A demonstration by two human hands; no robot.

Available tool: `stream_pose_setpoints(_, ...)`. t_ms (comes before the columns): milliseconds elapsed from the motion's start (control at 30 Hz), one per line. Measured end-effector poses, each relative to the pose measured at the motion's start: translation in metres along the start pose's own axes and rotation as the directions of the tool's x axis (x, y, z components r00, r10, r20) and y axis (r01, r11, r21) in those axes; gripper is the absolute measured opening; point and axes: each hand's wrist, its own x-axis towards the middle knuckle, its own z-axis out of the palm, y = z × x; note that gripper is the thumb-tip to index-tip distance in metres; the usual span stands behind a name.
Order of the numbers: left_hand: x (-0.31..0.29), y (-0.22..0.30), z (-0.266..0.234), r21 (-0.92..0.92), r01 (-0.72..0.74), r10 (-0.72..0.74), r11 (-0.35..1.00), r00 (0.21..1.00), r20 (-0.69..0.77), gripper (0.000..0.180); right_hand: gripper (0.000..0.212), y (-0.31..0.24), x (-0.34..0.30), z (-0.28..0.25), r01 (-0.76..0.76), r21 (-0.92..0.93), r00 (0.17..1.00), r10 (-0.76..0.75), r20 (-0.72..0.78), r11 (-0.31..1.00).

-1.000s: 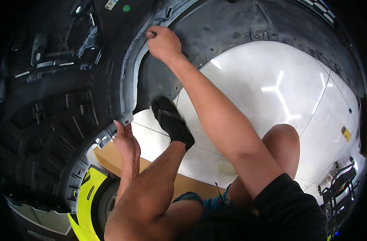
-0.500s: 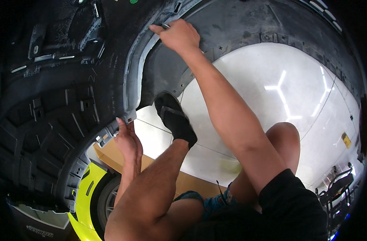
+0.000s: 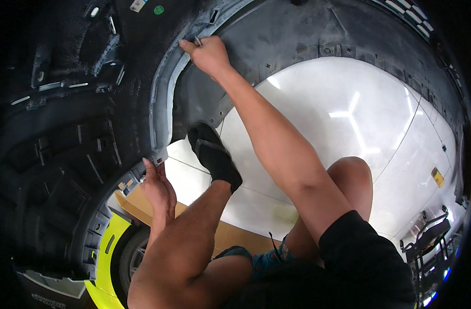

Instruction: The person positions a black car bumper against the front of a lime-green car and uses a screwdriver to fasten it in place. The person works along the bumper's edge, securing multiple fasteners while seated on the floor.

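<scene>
Right-hand grip is closing thumb and curled fingers around a small, slim, metallic-looking item, whose short end is showing above the knuckles; I am unable to make out its full shape. That hand is working at the upper stretch of a pale grey, curved rim, which is edging a large black moulded plastic panel at the left. Left-hand grip is touching the rim's lower end, thumb uppermost; the fingers are partly hiding behind it, so I am not determining how firmly they are holding. Alongside the rim, a broad dark-grey arched liner is curving across the top and down the right side, its inner edge framing a glossy white tiled floor. One foot in a black sock and black strapped sandal is standing between the two hands. Below the left hand, a flat brown cardboard piece is lying near a bright yellow-green car body, whose dark wheel is partly showing behind the leg.
</scene>
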Motion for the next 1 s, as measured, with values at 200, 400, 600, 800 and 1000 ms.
stream_pose_setpoints(200, 0.008, -0.011, 0.013, -0.188, -0.185, 0.196, 0.965, 0.98, 0.041, 0.037, 0.037, 0.0, -0.02, -0.007, 0.136, -0.094, 0.987, -0.143, -0.075, 0.986)
stream_pose_setpoints(400, 0.021, -0.024, 0.001, -0.191, -0.143, 0.163, 0.971, 0.982, 0.093, 0.034, 0.03, -0.007, -0.025, -0.021, 0.152, -0.214, 0.982, -0.171, -0.076, 0.965)
stream_pose_setpoints(600, 0.022, -0.028, -0.004, -0.218, -0.118, 0.144, 0.969, 0.983, 0.11, 0.026, 0.028, -0.017, -0.042, -0.017, 0.215, -0.39, 0.966, -0.253, -0.048, 0.896)
stream_pose_setpoints(800, 0.022, -0.026, 0.002, -0.11, -0.147, 0.156, 0.983, 0.985, 0.075, 0.021, 0.02, -0.006, -0.023, -0.009, 0.28, -0.102, 0.958, -0.285, -0.035, 0.954)
stream_pose_setpoints(1000, 0.022, -0.024, 0.0, -0.1, -0.104, 0.113, 0.99, 0.989, 0.092, 0.022, 0.015, -0.003, -0.018, -0.011, 0.235, 0.144, 0.967, -0.246, 0.064, 0.961)
